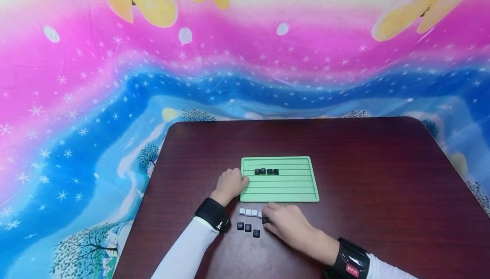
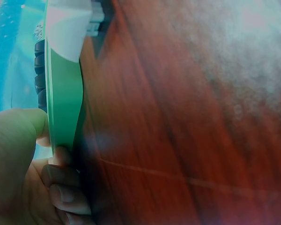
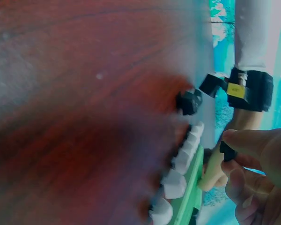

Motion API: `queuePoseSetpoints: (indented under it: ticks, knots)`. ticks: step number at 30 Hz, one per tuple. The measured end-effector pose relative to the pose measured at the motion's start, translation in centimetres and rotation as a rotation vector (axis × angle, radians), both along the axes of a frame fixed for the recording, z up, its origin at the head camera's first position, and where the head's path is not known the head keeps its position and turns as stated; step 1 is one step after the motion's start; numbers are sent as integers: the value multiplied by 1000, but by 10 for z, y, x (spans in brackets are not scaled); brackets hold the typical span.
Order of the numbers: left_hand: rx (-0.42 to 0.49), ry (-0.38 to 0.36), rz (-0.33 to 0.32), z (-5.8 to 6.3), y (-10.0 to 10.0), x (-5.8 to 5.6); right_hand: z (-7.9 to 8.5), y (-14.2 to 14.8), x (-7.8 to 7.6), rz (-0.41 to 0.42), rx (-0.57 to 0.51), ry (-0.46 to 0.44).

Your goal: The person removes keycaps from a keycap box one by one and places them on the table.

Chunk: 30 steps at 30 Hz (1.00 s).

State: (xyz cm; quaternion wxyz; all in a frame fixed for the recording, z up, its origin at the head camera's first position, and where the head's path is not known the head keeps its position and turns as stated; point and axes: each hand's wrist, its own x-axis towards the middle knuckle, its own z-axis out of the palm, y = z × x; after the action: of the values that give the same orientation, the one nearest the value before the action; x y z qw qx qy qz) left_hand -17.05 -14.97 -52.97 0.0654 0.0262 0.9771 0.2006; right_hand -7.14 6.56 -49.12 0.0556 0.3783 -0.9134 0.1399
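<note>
We pinch 1 black key in the right hand, just short of the board, which lies ahead, long axis left to right. With the left hand we grip the board's left edge; the 4 keys on it run parallel to that axis.

The board is light green with darker lines; the keycap row on it is black, the loose keycaps before it white and black. Under the board, the table is dark red-brown; behind the board, the cloth is pink, blue and cream with white snowflakes
</note>
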Motion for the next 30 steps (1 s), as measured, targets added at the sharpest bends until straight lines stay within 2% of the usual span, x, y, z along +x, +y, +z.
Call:
queuePoseSetpoints:
  ticks: [20,30]
  knots:
    - [-11,4,9,0,1,0,-25,-5,9,48,61,-27]
    - [0,4,5,0,0,0,-36,-6,12,45,81,-3]
